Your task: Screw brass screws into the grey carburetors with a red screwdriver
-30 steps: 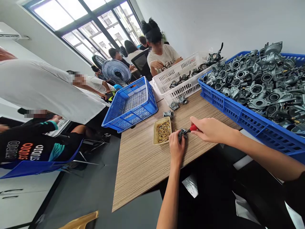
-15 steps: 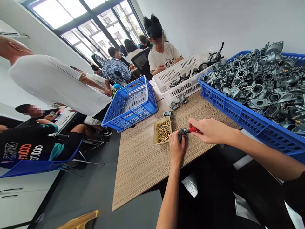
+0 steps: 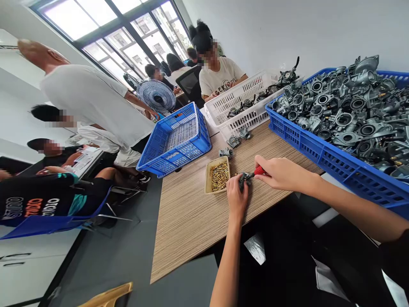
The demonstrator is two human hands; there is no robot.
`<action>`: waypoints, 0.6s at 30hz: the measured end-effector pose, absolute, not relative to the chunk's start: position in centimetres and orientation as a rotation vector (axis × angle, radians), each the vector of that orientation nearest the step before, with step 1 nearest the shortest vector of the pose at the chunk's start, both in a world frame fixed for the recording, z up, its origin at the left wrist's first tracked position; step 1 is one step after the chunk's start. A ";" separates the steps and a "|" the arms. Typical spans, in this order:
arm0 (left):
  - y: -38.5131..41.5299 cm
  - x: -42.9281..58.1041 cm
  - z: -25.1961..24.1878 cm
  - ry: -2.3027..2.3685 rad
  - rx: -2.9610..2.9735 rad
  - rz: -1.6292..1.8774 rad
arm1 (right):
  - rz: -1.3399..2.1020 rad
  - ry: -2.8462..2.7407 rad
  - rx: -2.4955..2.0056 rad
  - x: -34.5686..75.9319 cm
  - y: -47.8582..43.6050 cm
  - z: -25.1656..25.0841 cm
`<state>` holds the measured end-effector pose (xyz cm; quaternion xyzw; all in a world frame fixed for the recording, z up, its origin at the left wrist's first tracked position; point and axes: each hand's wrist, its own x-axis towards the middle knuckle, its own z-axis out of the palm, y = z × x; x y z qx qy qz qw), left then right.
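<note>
My left hand (image 3: 237, 197) is closed around a small grey metal carburetor part (image 3: 245, 181) above the wooden table (image 3: 182, 217). In my right hand (image 3: 277, 172) is a screwdriver with a red handle (image 3: 259, 171), its tip end meeting the metal part. Just left of the part stands a cream tray (image 3: 208, 181) holding small brass pieces (image 3: 220, 176). Behind it, a loose metal carburetor body (image 3: 226, 152) lies on the table, with two more (image 3: 233, 141) close to the white basket.
A blue crate (image 3: 297, 140) heaped with carburetor bodies stands at the right. A white basket (image 3: 236, 126) and another blue crate (image 3: 179, 157) line the far side. One person (image 3: 220, 79) sits across; others are at the left near a fan (image 3: 156, 96).
Both my hands stay almost in place, with the right one shifted very slightly. At the left, the standing person has moved rightward and another person's head has come into view.
</note>
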<state>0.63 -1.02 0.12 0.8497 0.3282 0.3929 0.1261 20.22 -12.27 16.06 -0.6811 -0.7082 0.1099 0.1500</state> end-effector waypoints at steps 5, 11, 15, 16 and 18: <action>-1.0 0.6 0.1 0.957 2.473 1.137 | 0.323 -2.043 -1.927 20.2 -12.3 16.0; -0.9 0.6 0.0 0.945 2.475 1.142 | 0.323 -2.029 -1.924 20.2 -12.2 15.9; -0.9 0.7 0.0 0.945 2.475 1.148 | 0.322 -2.016 -1.923 20.2 -12.1 15.8; -0.9 0.7 0.0 0.943 2.476 1.147 | 0.327 -2.014 -1.920 20.2 -12.1 15.8; -1.0 0.6 0.0 0.941 2.478 1.147 | 0.334 -2.009 -1.913 20.2 -12.1 15.8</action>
